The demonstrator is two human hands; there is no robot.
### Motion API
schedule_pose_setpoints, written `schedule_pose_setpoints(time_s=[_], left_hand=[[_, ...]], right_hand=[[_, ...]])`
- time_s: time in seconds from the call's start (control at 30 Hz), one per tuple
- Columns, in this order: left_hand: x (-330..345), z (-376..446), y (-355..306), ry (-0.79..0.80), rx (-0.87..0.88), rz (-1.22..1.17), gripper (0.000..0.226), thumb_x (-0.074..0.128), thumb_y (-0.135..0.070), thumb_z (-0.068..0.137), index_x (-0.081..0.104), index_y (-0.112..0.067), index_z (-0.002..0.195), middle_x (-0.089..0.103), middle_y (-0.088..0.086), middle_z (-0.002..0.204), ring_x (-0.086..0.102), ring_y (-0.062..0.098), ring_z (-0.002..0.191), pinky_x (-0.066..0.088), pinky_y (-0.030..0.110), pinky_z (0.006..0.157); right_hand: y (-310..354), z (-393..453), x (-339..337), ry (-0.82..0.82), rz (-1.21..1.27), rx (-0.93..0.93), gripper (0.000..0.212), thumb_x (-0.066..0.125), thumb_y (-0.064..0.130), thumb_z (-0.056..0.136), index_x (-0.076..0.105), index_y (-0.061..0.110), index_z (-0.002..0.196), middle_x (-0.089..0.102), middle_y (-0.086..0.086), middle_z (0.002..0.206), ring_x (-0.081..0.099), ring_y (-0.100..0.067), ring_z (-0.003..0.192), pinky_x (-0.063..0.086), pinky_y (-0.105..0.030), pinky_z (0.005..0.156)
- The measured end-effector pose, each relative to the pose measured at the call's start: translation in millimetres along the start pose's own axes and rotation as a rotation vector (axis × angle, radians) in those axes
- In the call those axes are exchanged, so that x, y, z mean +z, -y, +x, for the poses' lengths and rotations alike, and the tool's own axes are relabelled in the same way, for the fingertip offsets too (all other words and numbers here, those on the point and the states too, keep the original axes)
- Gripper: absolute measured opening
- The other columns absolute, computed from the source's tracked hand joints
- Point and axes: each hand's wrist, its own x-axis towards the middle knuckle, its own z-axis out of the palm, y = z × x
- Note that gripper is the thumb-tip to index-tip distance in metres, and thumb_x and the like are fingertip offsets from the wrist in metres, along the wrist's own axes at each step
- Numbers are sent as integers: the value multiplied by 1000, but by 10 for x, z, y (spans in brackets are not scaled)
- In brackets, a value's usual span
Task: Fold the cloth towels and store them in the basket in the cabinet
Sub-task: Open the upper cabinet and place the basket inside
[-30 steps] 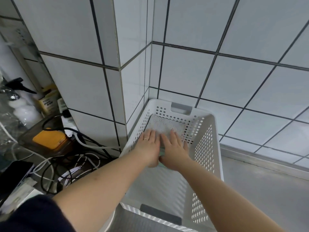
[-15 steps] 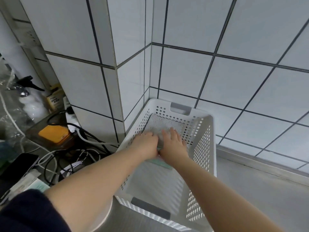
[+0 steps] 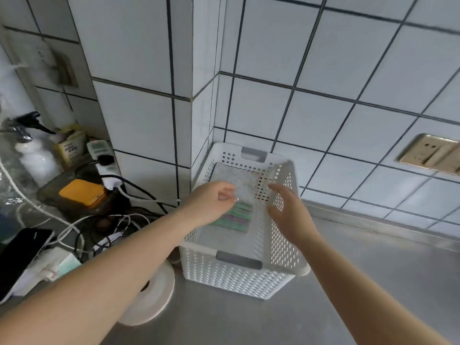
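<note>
A white perforated basket (image 3: 283,247) stands on a steel counter in a tiled corner. Inside it lies a folded grey towel (image 3: 236,180), and below it the green and purple striped end of a folded towel (image 3: 236,217). My left hand (image 3: 211,202) hovers over the basket's left side with loosely curled fingers that hold nothing. My right hand (image 3: 288,210) is above the basket's right wall, fingers spread and relaxed, apart from the towels.
Left of the basket lie tangled cables (image 3: 119,220), a power strip (image 3: 104,160), an orange block in a dark tray (image 3: 82,192), a spray bottle (image 3: 32,155) and a black phone (image 3: 22,255). A white round lid (image 3: 151,300) sits near the front. A wall socket (image 3: 433,155) is at right.
Both hands lifted off the towels in the basket and moved apart. The view pulled back, so more counter and the striped towel show.
</note>
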Motion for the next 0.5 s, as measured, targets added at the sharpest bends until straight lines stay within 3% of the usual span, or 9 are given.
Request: schedule_pose_setpoints(time_s=[0.17,0.27,0.33,0.5], left_hand=[[-312,-325,162,142,142,-4,34,54,-25,94,53,-20,127,57,-12,116,54,5,104,43,22,91],[-408,-561,212,237,215,-10,33,55,-26,93,55,-19,125,58,-10,117,54,6,103,44,24,92],[-428,-709,207,276,257,-19,33,56,-27,93,55,-18,125,56,-12,111,53,4,101,40,21,91],[-358,-1003,189,369,302,-84,28,58,-25,92,60,-19,119,60,-12,108,55,4,100,42,14,84]], right_hand=[[391,-653,234,-148,29,201,45,57,17,91,47,26,134,56,4,120,52,-5,89,43,-24,78],[671,-954,373,-219,31,254,45,59,17,89,50,28,131,52,7,132,55,-12,98,44,-32,91],[797,-1140,419,-263,56,270,44,60,16,88,51,28,130,51,9,134,53,-7,89,42,-32,94],[981,-1797,481,-367,84,404,42,60,18,90,51,32,128,52,12,131,50,-12,117,40,-28,95]])
